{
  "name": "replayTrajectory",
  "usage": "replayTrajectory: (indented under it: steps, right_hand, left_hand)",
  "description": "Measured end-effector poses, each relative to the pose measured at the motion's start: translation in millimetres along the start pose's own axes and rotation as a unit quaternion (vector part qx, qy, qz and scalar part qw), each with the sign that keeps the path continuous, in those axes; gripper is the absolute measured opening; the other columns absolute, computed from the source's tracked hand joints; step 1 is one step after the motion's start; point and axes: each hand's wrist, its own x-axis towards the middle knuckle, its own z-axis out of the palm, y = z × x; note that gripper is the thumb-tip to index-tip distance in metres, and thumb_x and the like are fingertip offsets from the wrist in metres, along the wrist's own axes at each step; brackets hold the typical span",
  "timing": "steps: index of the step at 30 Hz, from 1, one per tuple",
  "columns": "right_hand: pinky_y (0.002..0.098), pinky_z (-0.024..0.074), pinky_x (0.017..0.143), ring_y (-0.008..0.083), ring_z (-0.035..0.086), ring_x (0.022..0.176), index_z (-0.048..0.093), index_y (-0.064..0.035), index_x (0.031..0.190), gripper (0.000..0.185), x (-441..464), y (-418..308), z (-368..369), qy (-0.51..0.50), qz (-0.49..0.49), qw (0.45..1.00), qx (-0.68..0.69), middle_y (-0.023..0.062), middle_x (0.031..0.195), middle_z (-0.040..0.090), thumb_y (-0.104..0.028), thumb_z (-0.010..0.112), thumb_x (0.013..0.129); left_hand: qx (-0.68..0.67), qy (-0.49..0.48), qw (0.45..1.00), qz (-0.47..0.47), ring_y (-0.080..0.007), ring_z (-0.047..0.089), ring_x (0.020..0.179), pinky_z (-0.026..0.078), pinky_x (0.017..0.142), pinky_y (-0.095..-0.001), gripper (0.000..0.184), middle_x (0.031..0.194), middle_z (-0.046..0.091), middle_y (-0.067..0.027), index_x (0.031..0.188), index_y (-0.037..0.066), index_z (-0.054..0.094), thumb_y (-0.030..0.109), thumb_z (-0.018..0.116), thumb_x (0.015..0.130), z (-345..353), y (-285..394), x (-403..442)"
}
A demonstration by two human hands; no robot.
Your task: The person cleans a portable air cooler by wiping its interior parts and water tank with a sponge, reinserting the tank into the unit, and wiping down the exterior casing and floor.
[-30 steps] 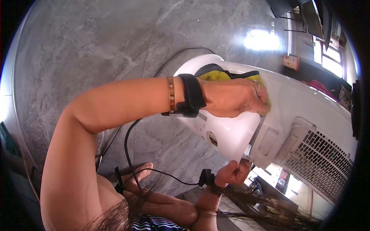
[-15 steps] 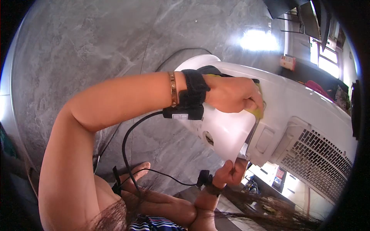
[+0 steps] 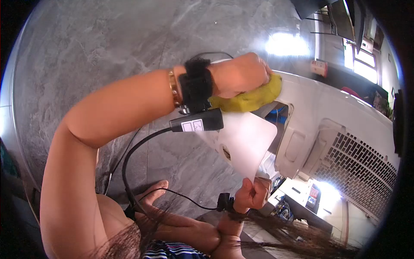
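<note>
Left hand (image 3: 241, 74) gripping a yellow-green cloth (image 3: 254, 100) at the twelve o'clock end of a white panel (image 3: 248, 134).
The right hand (image 3: 253, 195) pinches the panel's six o'clock tip, apparently to steady it clear of the appliance housing (image 3: 321, 101), whose slotted grille (image 3: 360, 169) lies toward four o'clock.

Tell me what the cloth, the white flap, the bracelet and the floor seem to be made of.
Cloth: likely a soft textile; matte, bunched in folds.
Flap: probably plastic; smooth, with a soft sheen and a rounded corner.
Bracelet: apparently metal, given its gold-coloured gleam.
Floor: stone or stone-look tile, I can't tell which; grey veining, a straight joint line, slightly glossy.
</note>
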Motion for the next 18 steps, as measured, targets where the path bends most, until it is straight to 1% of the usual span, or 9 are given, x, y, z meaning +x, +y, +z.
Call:
replayTrajectory:
  steps: [1, 2, 3, 4, 6, 9, 13, 16, 18]
  right_hand:
    - [0.0300, 0.0392, 0.052, 0.0201, 0.047, 0.056, 0.052, -0.0014, 0.069, 0.035, 0, -2, -2, 0.001, 0.001, 1.000, -0.001, 0.0068, 0.064, 0.053, -0.029, 0.071, 0.079]
    - [0.0303, 0.0391, 0.052, 0.0205, 0.047, 0.056, 0.051, -0.0017, 0.069, 0.035, 0, -3, -3, -0.004, -0.007, 1.000, -0.008, 0.0067, 0.063, 0.053, -0.029, 0.071, 0.079]
    - [0.0305, 0.0389, 0.052, 0.0209, 0.047, 0.056, 0.051, -0.0019, 0.070, 0.035, 0, -4, -4, -0.009, -0.016, 1.000, -0.014, 0.0065, 0.063, 0.052, -0.030, 0.071, 0.079]
    - [0.0305, 0.0389, 0.052, 0.0209, 0.047, 0.056, 0.051, -0.0019, 0.070, 0.035, 0, -5, -5, -0.008, -0.016, 1.000, -0.015, 0.0065, 0.063, 0.052, -0.030, 0.071, 0.079]
    - [0.0320, 0.0465, 0.054, 0.0232, 0.057, 0.057, 0.058, -0.0052, 0.067, 0.033, 0, -7, -8, -0.002, 0.015, 1.000, -0.007, 0.0045, 0.065, 0.059, -0.033, 0.075, 0.074]
    - [0.0329, 0.0470, 0.055, 0.0236, 0.058, 0.059, 0.059, -0.0060, 0.069, 0.031, 1, -11, -7, 0.004, 0.061, 0.998, 0.003, 0.0045, 0.067, 0.059, -0.032, 0.076, 0.072]
    - [0.0333, 0.0472, 0.055, 0.0239, 0.058, 0.061, 0.060, -0.0069, 0.072, 0.028, -5, -21, -14, -0.046, 0.019, 0.999, -0.003, 0.0048, 0.068, 0.060, -0.030, 0.077, 0.071]
    - [0.0331, 0.0475, 0.055, 0.0240, 0.059, 0.062, 0.060, -0.0074, 0.074, 0.027, -10, -24, -15, -0.075, 0.021, 0.997, -0.016, 0.0051, 0.070, 0.061, -0.026, 0.078, 0.070]
    - [0.0323, 0.0474, 0.055, 0.0236, 0.059, 0.061, 0.059, -0.0073, 0.072, 0.028, -7, -24, -12, -0.051, 0.012, 0.999, -0.006, 0.0045, 0.069, 0.061, -0.027, 0.078, 0.069]
  left_hand:
    - [-0.001, -0.001, 1.000, 0.001, -0.0062, 0.054, 0.069, 0.047, 0.061, -0.0186, 0.023, 0.080, 0.060, -0.0048, 0.103, -0.003, 0.060, 0.011, 0.052, 0.086, -14, 21, 13]
    - [-0.301, 0.028, 0.912, -0.278, -0.0053, 0.053, 0.065, 0.046, 0.058, -0.0173, 0.021, 0.079, 0.060, -0.0037, 0.101, -0.003, 0.059, 0.010, 0.053, 0.086, -27, 41, 25]
    - [-0.546, 0.051, 0.663, -0.509, -0.0045, 0.051, 0.061, 0.046, 0.055, -0.0161, 0.019, 0.079, 0.059, -0.0025, 0.098, -0.004, 0.059, 0.009, 0.053, 0.085, -33, 51, 30]
    - [-0.546, 0.050, 0.664, -0.509, -0.0045, 0.051, 0.061, 0.046, 0.055, -0.0161, 0.019, 0.079, 0.059, -0.0025, 0.098, -0.004, 0.059, 0.009, 0.053, 0.085, -32, 52, 33]
    - [-0.629, 0.099, 0.578, -0.511, -0.0066, 0.053, 0.057, 0.048, 0.053, -0.0174, 0.016, 0.082, 0.059, -0.0025, 0.094, -0.005, 0.059, 0.005, 0.054, 0.083, -27, 56, 40]
    - [-0.657, 0.007, 0.604, -0.451, -0.0112, 0.060, 0.068, 0.050, 0.057, -0.0208, 0.011, 0.080, 0.061, -0.0057, 0.086, -0.004, 0.061, 0.004, 0.056, 0.080, -16, 58, 34]
    - [-0.590, -0.091, 0.635, -0.489, -0.0143, 0.062, 0.070, 0.052, 0.058, -0.0249, 0.016, 0.087, 0.065, -0.0099, 0.091, -0.006, 0.063, 0.002, 0.059, 0.078, -20, 68, 43]
    - [-0.519, -0.086, 0.694, -0.492, -0.0152, 0.063, 0.071, 0.052, 0.058, -0.0254, 0.016, 0.087, 0.065, -0.0099, 0.091, -0.006, 0.062, 0.002, 0.060, 0.077, -20, 74, 47]
    - [-0.550, -0.079, 0.677, -0.482, -0.0152, 0.062, 0.072, 0.052, 0.059, -0.0256, 0.018, 0.088, 0.065, -0.0095, 0.093, -0.006, 0.062, 0.005, 0.060, 0.079, -18, 76, 43]
